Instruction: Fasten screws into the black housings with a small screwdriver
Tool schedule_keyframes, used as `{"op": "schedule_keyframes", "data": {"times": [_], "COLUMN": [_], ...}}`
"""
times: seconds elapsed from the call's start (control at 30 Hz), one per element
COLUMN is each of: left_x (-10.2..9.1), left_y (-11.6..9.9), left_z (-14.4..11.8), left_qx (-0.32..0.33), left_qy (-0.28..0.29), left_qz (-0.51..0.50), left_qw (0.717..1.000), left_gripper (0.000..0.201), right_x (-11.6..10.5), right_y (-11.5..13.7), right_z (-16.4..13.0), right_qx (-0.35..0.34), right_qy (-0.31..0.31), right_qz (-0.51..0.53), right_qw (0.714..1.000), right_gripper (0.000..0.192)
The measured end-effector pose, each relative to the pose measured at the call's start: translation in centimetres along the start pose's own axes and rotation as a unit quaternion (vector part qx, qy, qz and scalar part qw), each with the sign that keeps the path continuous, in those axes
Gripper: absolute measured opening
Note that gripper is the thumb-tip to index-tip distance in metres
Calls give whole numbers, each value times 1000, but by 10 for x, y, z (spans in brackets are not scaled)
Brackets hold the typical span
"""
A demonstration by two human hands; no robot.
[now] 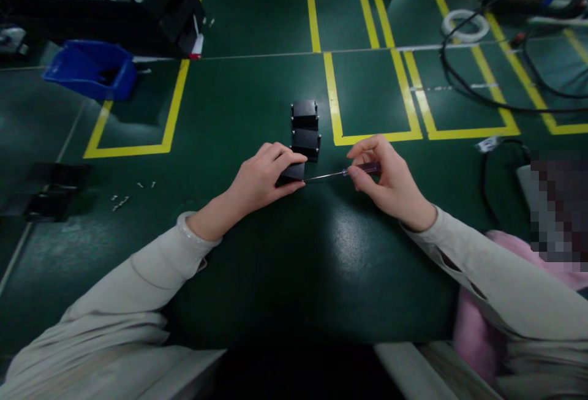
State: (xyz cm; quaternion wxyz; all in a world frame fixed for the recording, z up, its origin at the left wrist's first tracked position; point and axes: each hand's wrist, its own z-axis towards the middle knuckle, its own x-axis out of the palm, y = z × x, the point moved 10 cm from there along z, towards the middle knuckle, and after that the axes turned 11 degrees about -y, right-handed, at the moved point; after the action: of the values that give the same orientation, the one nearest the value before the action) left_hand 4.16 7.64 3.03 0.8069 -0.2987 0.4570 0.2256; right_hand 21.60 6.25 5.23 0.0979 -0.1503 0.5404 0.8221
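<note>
1. A small black block (pixel 292 173) is gripped on the green counter (pixel 294 253) by the left hand (pixel 264 179).
2. A screwdriver (pixel 342 173) is pinched by the right hand (pixel 386 179), tip at the block.
3. Two more black blocks (pixel 305 127) are lined up just behind.

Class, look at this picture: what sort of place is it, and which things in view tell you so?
Probably a factory assembly bench. The green table carries yellow taped zones, a blue parts bin and loose screws, and the right hand holds a screwdriver to a black block.
</note>
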Motion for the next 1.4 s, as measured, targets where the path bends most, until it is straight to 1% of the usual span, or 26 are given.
{"op": "schedule_keyframes", "data": {"times": [0.2, 0.3, 0.4, 0.5, 0.63, 0.7, 0.77, 0.83, 1.03, 1.1, 1.23, 1.4], "left_x": [1, 1, 1, 1, 1, 1, 1, 1, 2, 2, 2, 2], "left_y": [0, 0, 1, 1, -1, -1, 0, 0, 1, 1, 1, 1], "left_z": [0, 0, 0, 0, 0, 0, 0, 0, -1, -1, 0, 0], "left_qx": [0, 0, -1, -2, 2, 3, 2, 3, -1, -1, -2, -7], "left_qy": [-1, 0, -1, 0, 0, -1, -2, -1, 1, 1, 4, 5], "left_qz": [1, 3, 4, 5, 4, 4, 5, 5, 6, 5, 2, 0], "left_qw": [1000, 1000, 1000, 1000, 1000, 1000, 1000, 1000, 1000, 1000, 1000, 1000], "left_gripper": [42, 41, 40, 42, 41, 41, 40, 40, 42, 41, 41, 41], "right_x": [6, 4, 1, 2, 7, 5, 2, 1, 6, 5, 2, 7], "right_y": [-6, -3, 1, -1, -6, -4, -2, -1, -8, -5, -1, -7], "right_z": [-2, -1, 0, 0, -2, -2, -1, -1, -3, -2, -1, -2], "right_qx": [42, 19, 3, 20, 44, 29, 10, 6, 50, 35, 9, 47], "right_qy": [30, 18, 5, 11, 36, 25, 13, 10, 35, 30, 15, 36], "right_qz": [33, 12, -6, 3, 29, 13, -3, -5, 23, 13, -6, 21], "right_qw": [998, 1000, 1000, 1000, 998, 999, 1000, 1000, 998, 999, 1000, 998], "right_gripper": [10, 7, 16, 12, 8, 7, 12, 16, 9, 6, 15, 10]}}
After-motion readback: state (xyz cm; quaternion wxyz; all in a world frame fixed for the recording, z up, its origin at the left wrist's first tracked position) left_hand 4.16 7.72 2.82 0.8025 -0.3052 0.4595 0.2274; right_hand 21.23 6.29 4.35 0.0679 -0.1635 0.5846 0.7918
